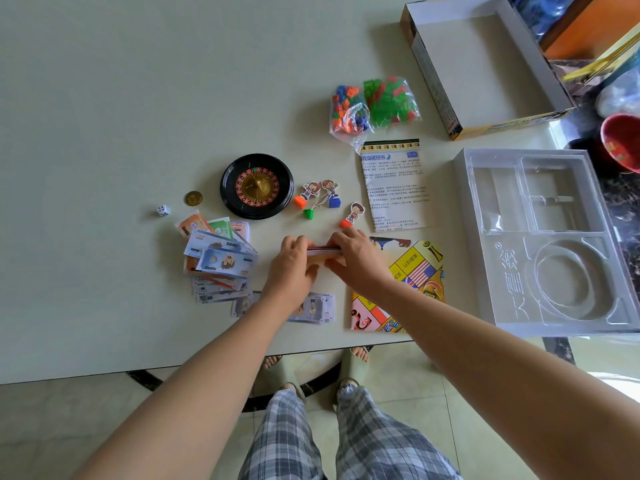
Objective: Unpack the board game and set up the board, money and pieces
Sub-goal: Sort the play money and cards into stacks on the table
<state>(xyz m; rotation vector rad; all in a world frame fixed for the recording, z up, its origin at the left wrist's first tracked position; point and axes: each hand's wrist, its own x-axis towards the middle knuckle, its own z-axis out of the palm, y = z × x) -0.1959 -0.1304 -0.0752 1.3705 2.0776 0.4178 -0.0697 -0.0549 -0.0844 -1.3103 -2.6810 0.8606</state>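
Note:
My left hand (pixel 292 263) and my right hand (pixel 351 259) both grip a small stack of cards (pixel 322 252) above the table, one at each end. The folded game board (pixel 415 271) lies under my right forearm. Play money (pixel 221 254) is spread in a loose pile to the left, and more notes (pixel 317 308) lie beneath my left wrist. A black roulette wheel (pixel 257 186) sits beyond my hands. Three cardboard character pawns (pixel 320 194) on coloured bases and a loose green base stand right of it. A white die (pixel 162 210) and a gold coin (pixel 193 198) lie left of the wheel.
Two bags of coloured plastic pieces (pixel 374 102) lie at the back, an instruction sheet (pixel 393 185) in front of them. The open box (pixel 485 71) sits at the back right. A clear plastic insert tray (pixel 485 254) lies right. The table's edge (pixel 207 358) runs near my body.

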